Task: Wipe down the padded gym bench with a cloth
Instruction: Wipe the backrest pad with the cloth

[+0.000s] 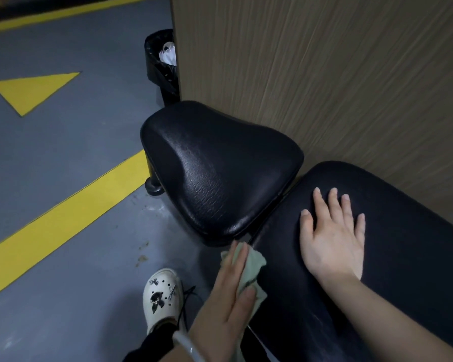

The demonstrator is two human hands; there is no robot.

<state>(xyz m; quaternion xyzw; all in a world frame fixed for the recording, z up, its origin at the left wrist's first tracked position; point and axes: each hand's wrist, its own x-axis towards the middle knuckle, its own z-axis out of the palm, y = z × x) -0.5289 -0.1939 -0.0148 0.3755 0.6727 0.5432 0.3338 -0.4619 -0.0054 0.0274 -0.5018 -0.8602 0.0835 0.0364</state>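
The black padded gym bench has a wide seat pad (217, 168) and a long back pad (403, 246) running to the lower right. A pale green cloth (254, 267) lies against the near side edge of the long pad, just below the gap between the pads. My left hand (228, 301) presses the cloth onto that edge with straight fingers. On top of the long pad, my right hand (332, 236) rests flat with its fingers spread.
A wood-grain wall panel (324, 61) stands right behind the bench. A black bin (162, 66) with a liner sits at the panel's corner. The grey floor (63, 152) has yellow lines. My foot in a white clog (162, 296) stands left of the bench.
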